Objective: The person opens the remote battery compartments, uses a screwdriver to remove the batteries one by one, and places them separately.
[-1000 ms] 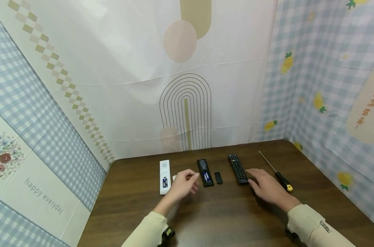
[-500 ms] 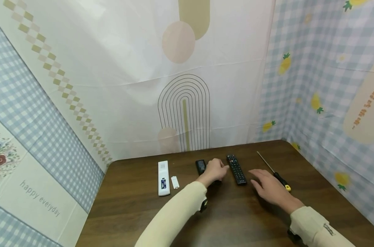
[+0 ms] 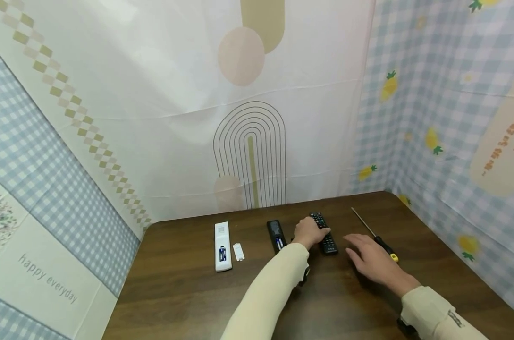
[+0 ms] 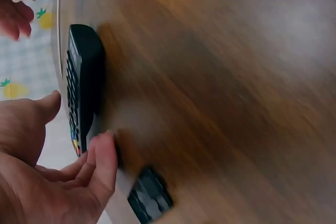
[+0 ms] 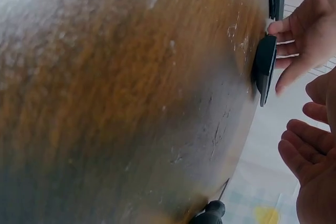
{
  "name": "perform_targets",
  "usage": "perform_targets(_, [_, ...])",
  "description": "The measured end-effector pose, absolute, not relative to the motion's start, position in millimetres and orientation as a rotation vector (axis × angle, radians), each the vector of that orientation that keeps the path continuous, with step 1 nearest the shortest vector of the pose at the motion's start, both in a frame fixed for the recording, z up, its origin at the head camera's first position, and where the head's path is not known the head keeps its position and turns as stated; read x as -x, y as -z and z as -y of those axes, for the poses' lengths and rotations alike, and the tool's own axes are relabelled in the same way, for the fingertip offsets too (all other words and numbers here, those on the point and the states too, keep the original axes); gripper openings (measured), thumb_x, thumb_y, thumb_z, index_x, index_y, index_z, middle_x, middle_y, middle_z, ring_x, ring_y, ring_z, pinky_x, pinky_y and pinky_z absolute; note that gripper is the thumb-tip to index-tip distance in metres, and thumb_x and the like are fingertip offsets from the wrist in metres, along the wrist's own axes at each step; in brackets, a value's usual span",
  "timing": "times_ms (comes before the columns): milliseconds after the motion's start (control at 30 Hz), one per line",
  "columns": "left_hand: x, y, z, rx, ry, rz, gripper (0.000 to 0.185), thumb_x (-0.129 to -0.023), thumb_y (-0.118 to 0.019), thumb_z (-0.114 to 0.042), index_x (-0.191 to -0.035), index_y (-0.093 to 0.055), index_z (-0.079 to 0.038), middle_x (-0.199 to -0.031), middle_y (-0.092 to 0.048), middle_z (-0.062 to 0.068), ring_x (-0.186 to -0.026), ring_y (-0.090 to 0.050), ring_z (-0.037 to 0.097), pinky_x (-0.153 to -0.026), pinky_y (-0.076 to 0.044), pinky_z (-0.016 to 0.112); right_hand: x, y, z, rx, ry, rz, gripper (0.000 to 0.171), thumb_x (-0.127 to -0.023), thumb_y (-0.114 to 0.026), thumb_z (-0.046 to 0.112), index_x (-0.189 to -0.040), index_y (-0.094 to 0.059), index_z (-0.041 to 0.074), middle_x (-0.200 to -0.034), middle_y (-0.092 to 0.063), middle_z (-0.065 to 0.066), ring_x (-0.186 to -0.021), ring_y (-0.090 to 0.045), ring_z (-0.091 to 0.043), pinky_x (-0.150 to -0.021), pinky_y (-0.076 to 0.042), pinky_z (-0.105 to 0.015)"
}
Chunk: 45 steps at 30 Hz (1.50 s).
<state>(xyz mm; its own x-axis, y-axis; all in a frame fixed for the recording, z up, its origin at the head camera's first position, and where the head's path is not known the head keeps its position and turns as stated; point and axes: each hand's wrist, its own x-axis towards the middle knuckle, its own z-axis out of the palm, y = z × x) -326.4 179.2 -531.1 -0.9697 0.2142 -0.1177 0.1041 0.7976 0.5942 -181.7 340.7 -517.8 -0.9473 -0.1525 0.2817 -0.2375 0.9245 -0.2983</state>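
Left of the screwdriver (image 3: 383,244) on the counter (image 3: 167,288) lies the keypad remote (image 3: 329,244), my left hand (image 3: 308,233) loosely spread over it, my right hand (image 3: 374,261) relaxed nearer the screwdriver, and I should pinch both edges evenly.

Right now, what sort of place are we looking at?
Likely a makeshift indoor booth for tabletop work: a wooden-looking table backed and flanked by patterned sheets, with remotes and a screwdriver laid out.
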Motion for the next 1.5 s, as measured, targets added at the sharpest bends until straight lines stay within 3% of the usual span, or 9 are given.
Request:
perform_targets(167, [316,524,-181,-0.192,-0.832,-2.823,0.050,-0.091,-0.081,-0.056,-0.099,-0.079,-0.007,-0.084,-0.077,0.007,-0.066,-0.067,0.020,-0.062,-0.058,0.038,181,519,-336,-0.316,-0.489,2.818,0.040,-0.106,-0.067,0.019,-0.142,-0.064,0.002,-0.143,-0.066,-0.022,-0.132,-0.063,-0.044,-0.105,-0.054,-0.064])
perform_targets(533, [315,532,-170,-0.079,-0.981,-2.765,0.047,-0.089,-0.085,-0.053,-0.087,-0.076,-0.007,-0.077,-0.072,0.004,-0.062,-0.060,0.018,-0.054,-0.047,0.035,179,519,-330,-0.341,-0.473,2.815,0.038,-0.105,-0.067,0.019,-0.140,-0.065,0.003,-0.141,-0.067,-0.020,-0.130,-0.064,-0.043,-0.104,-0.054,-0.064])
perform_targets(767, [307,526,-163,-0.118,-1.071,-2.718,0.039,-0.095,-0.081,-0.041,-0.110,-0.074,-0.005,-0.100,-0.077,0.009,-0.086,-0.070,0.022,-0.077,-0.060,0.040,182,519,-328,-0.360,-0.464,2.784,0.037,-0.104,-0.068,0.017,-0.138,-0.067,0.002,-0.140,-0.068,-0.021,-0.128,-0.065,-0.043,-0.102,-0.055,-0.063])
perform_targets(900, [298,521,-156,-0.136,-1.160,-2.678,0.036,-0.096,-0.081,-0.035,-0.113,-0.070,-0.005,-0.107,-0.075,0.010,-0.094,-0.070,0.022,-0.085,-0.061,0.042,185,518,-327,-0.370,-0.467,2.784,0.037,-0.105,-0.067,0.018,-0.139,-0.066,0.002,-0.141,-0.068,-0.021,-0.129,-0.065,-0.043,-0.103,-0.055,-0.063])
perform_targets(1133, [279,496,-132,-0.258,-1.400,-2.525,0.026,-0.099,-0.078,-0.029,-0.100,-0.070,-0.005,-0.095,-0.070,0.007,-0.082,-0.062,0.016,-0.073,-0.057,0.033,190,513,-327,-0.377,-0.477,2.766,0.036,-0.104,-0.068,0.017,-0.137,-0.067,0.002,-0.140,-0.068,-0.022,-0.129,-0.065,-0.043,-0.103,-0.055,-0.064])
perform_targets(1333, [252,486,-102,-0.385,-1.563,-2.348,0.025,-0.103,-0.074,-0.029,-0.107,-0.069,-0.005,-0.089,-0.064,0.001,-0.079,-0.059,0.009,-0.067,-0.052,0.026,190,513,-325,-0.363,-0.513,2.750,0.036,-0.103,-0.070,0.014,-0.136,-0.068,0.002,-0.138,-0.069,-0.021,-0.128,-0.065,-0.043,-0.101,-0.055,-0.063])
perform_targets(1500, [233,489,-65,-0.526,-1.679,-2.255,0.025,-0.109,-0.063,-0.024,-0.117,-0.064,-0.001,-0.098,-0.072,0.010,-0.083,-0.066,0.011,-0.071,-0.057,0.027,187,516,-328,-0.356,-0.548,2.756,0.037,-0.105,-0.068,0.017,-0.140,-0.066,0.003,-0.143,-0.067,-0.020,-0.131,-0.063,-0.043,-0.104,-0.054,-0.065])
